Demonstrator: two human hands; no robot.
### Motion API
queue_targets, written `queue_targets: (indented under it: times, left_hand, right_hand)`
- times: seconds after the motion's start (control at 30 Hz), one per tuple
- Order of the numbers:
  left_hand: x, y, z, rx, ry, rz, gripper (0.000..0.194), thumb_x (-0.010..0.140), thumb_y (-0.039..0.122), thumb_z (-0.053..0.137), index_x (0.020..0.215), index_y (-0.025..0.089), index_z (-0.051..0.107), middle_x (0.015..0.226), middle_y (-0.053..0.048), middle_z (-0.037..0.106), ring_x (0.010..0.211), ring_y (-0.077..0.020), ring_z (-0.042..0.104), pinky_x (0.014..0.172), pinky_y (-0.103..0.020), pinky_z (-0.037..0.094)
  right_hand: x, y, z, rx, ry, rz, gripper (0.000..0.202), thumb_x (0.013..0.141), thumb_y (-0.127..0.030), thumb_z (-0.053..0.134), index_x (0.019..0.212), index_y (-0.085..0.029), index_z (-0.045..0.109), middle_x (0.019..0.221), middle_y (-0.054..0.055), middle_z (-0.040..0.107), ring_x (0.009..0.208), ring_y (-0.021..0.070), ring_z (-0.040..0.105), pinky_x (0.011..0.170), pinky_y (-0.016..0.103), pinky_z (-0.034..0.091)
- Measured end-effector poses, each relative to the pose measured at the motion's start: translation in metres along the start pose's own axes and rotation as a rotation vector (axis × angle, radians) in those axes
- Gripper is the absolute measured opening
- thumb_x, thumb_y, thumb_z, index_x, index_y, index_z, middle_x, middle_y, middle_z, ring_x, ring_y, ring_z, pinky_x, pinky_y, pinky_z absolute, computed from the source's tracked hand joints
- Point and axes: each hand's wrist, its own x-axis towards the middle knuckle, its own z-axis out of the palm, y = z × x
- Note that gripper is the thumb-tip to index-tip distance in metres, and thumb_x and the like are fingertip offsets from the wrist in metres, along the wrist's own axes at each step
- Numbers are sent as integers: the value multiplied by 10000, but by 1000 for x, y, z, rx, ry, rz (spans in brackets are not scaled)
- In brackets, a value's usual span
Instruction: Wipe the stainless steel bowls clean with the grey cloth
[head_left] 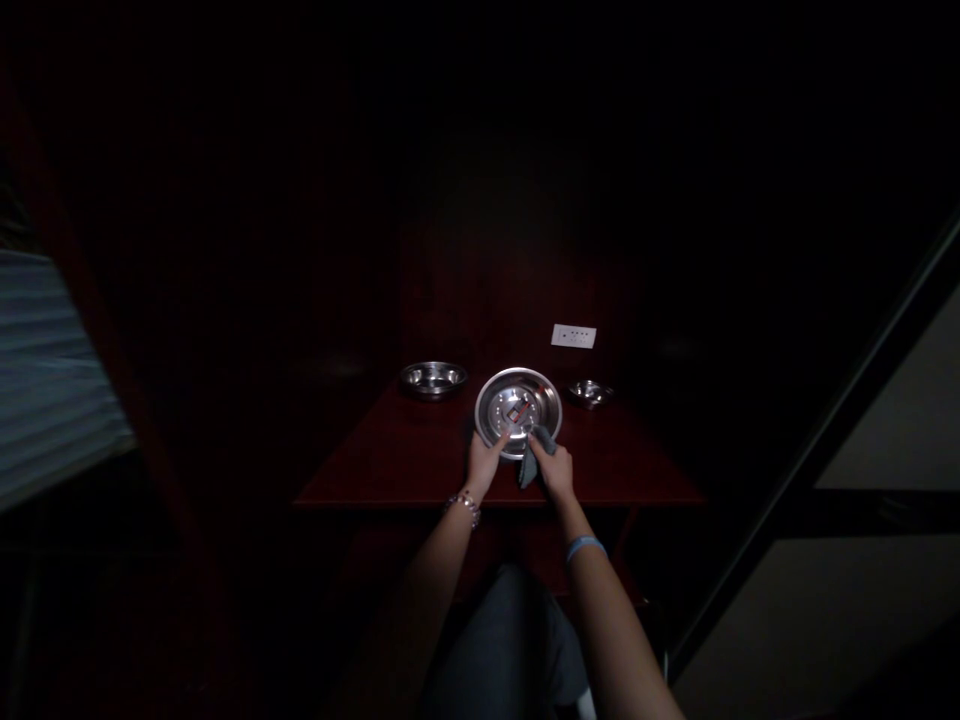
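The person's left hand (484, 462) held the near left edge of a shiny metal plate (518, 411), tipped up above the dark red table (390, 460), fingers curled around the rim. The right hand (556, 468) had its fingers pressed together on a gray cloth (534, 458), which touched the plate's near right edge. A metal bowl (433, 379) sat on the table to the left, a smaller bowl (589, 393) to the right, and a white wall plate (574, 336) showed behind.

Single head-worn view, looking forward and down, table (420, 470) at arm's length, dim
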Motion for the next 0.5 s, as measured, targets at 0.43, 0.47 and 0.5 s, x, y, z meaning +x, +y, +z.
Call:
queue_targets:
  times: [0.43,0.47,0.5]
  left_hand:
    - [0,0,-2,-6,81,2,342,740,177,651,1075,123,616,1132,-130,695,1073,-246,644,1030,-414,435]
    - [0,1,-2,-10,82,4,344,740,176,653,1077,123,616,1137,-130,694,1083,-247,640,1035,-413,431]
    - [0,1,-2,-13,82,8,347,740,173,652,1082,123,615,1144,-130,691,1093,-247,635,1040,-410,427]
  right_hand:
    - [1,2,0,-128,3,-21,460,862,-524,494,898,-146,754,867,126,754,878,239,712,672,233,472]
    - [1,2,0,-130,1,-19,461,863,-524,495,906,-146,754,870,128,754,879,237,712,671,231,470]
    - [1,1,0,-133,-3,-15,461,863,-526,496,908,-146,754,869,128,754,880,236,713,668,229,469]
